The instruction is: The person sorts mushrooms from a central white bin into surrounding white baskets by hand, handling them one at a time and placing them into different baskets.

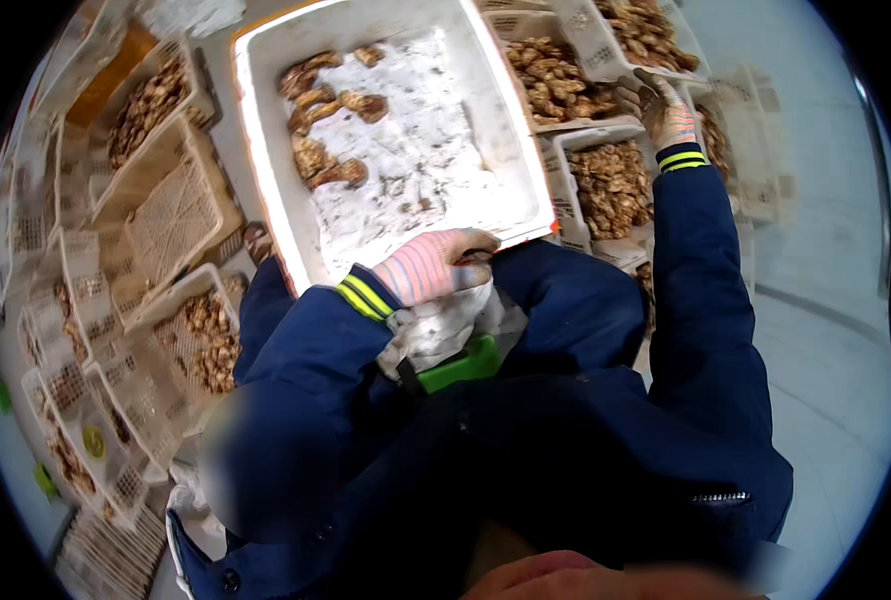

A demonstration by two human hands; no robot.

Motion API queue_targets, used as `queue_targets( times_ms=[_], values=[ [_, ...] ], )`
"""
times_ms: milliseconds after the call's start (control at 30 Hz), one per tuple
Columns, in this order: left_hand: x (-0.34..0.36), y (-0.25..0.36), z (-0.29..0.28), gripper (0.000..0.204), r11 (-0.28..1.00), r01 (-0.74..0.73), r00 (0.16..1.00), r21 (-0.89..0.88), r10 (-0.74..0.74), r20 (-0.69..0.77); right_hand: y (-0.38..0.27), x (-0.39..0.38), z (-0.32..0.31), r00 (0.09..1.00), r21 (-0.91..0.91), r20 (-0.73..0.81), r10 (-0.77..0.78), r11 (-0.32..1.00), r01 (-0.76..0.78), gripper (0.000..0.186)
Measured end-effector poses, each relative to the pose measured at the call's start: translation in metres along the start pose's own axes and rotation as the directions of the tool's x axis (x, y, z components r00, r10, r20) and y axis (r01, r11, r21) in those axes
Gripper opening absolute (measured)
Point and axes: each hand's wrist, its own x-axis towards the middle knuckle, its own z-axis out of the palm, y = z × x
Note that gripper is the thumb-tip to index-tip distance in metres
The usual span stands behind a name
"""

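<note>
My left hand (pixel 431 265), in a pink striped glove with dirty fingertips, is closed at the near edge of the white foam box (pixel 518 130). Its fingers curl inward, and what they hold, if anything, is hidden. Inside the box, several knobbly brown roots (pixel 314 115) that look like ginger lie along the left side on a soiled white lining (pixel 420 130). Far to the right, my right hand (pixel 660 108), gloved alike, reaches over the crates with its fingers apart. It is nearest to a crate of brown roots (pixel 555 80), and nothing shows in its grasp.
More root-filled crates stand at the right, one holding small pieces (pixel 610 185). On the left are stacked plastic crates, including a beige crate (pixel 175 205) and a crate of roots (pixel 150 110). A white bag (pixel 430 325) and a green object (pixel 462 365) sit by my lap.
</note>
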Motion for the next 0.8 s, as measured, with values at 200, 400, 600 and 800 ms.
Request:
queue_targets(
  times_ms=[200, 400, 600, 800],
  values=[
    [-0.035, 0.016, -0.027, 0.024, 0.890, 0.180, 0.973, -0.419, -0.224, -0.060, 0.132, 0.007, 0.223, 0.851, -0.804, 0.460, 0.255, 0.525, 0.277, 0.048],
    [-0.057, 0.011, -0.033, 0.026, 0.964, 0.025, 0.975, -0.265, -0.082, -0.206, 0.251, 0.076, 0.305, 0.900, -0.968, 0.194, 0.390, -0.073, 0.241, 0.070],
    [-0.083, 0.011, -0.056, 0.027, 0.992, -0.085, 0.928, -0.089, 0.046, -0.370, 0.313, 0.080, 0.330, 0.960, -0.969, 0.112, 0.257, -0.188, 0.163, 0.077],
    [-0.080, 0.011, -0.064, 0.033, 0.970, 0.049, 0.925, -0.237, -0.134, -0.356, 0.301, 0.111, 0.298, 0.938, -0.977, 0.175, 0.300, -0.067, 0.204, 0.066]
  ],
)
